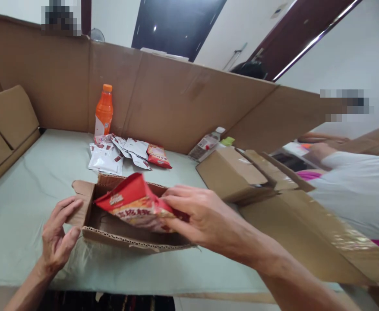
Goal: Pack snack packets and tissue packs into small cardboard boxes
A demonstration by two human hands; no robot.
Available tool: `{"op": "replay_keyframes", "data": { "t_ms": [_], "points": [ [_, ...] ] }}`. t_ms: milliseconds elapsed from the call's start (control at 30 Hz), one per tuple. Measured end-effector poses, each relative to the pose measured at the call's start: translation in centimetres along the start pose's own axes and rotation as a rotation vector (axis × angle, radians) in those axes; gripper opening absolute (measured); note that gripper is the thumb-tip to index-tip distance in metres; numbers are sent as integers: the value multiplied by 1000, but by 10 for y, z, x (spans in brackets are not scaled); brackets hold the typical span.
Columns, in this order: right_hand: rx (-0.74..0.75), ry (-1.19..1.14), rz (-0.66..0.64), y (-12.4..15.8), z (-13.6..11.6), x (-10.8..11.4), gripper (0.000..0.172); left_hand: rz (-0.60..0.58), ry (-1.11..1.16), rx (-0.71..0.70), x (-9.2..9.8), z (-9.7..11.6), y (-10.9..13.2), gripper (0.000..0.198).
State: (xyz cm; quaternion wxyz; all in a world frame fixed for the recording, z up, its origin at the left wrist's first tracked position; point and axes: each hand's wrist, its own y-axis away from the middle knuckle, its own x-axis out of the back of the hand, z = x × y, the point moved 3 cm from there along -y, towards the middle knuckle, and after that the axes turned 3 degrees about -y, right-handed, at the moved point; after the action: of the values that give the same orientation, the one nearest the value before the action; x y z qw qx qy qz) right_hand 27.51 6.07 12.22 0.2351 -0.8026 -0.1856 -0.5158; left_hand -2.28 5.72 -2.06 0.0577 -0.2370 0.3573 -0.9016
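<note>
The right hand (205,212) pinches a red bag (136,208) at the mouth of the box (107,237), near the table's (21,246) front edge — the left hand (56,236), spread, touches the flap (86,196).

The left hand (60,233) is bare, with slim fingers, rounded fingertips and a thick thumb, and it narrows at the wrist into a lean, bare forearm (27,285) that is cut off by the picture's bottom edge. The right hand (199,211) is bare too, its back broad and smooth, some of its fingers partly hidden, the nails too blurred to make out. Its forearm (283,263) is also uncovered, slender at the wrist and thicker toward the elbow end.
</note>
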Motion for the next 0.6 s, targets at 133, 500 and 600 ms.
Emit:
{"op": "replay_keyframes", "data": {
  "t_ms": [133,500,600],
  "points": [
    [-71,214,-371,-19,-3,-29,17,45,-17,6,5,5,-4,39],
    [-78,274,-675,-45,-21,-60,20,-919,-251,-417,-1,109,-95,35],
    [-65,149,-685,-41,-18,-54,18,-1106,-326,-376,-23,107,-106,21]
  ]
}}
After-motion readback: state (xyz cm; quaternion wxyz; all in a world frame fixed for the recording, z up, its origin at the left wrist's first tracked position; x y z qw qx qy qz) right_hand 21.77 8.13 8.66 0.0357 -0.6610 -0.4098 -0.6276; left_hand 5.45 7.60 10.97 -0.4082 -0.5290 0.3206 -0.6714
